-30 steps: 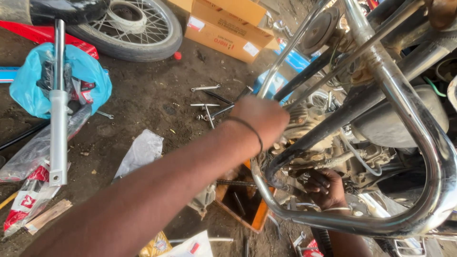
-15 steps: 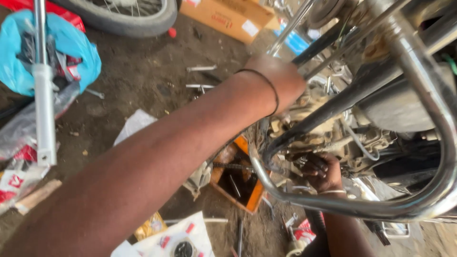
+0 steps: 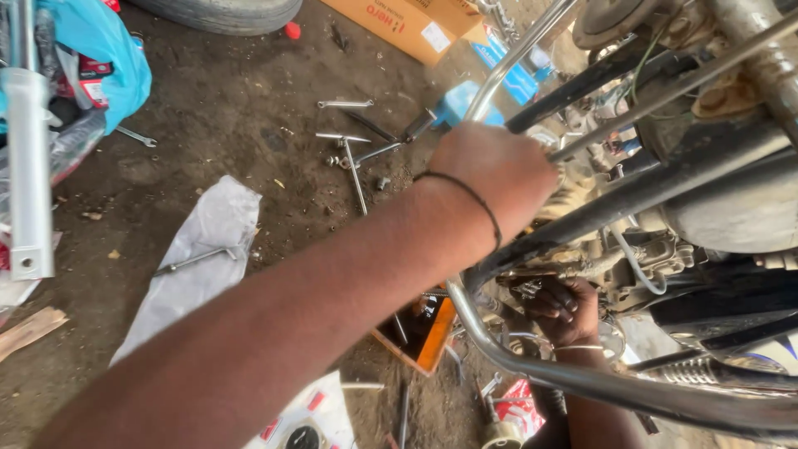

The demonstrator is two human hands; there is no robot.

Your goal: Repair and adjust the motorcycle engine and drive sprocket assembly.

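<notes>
The left hand (image 3: 499, 170) reaches across to the motorcycle frame (image 3: 632, 195), its grip closed around a part by the chrome guard bar (image 3: 515, 353); the right hand (image 3: 559, 309) works lower among the engine parts (image 3: 640, 258), fingers curled, though whether it pinches anything cannot be told. Loose spanners (image 3: 353, 154) lie on the dirt floor (image 3: 224, 108) well apart.
</notes>
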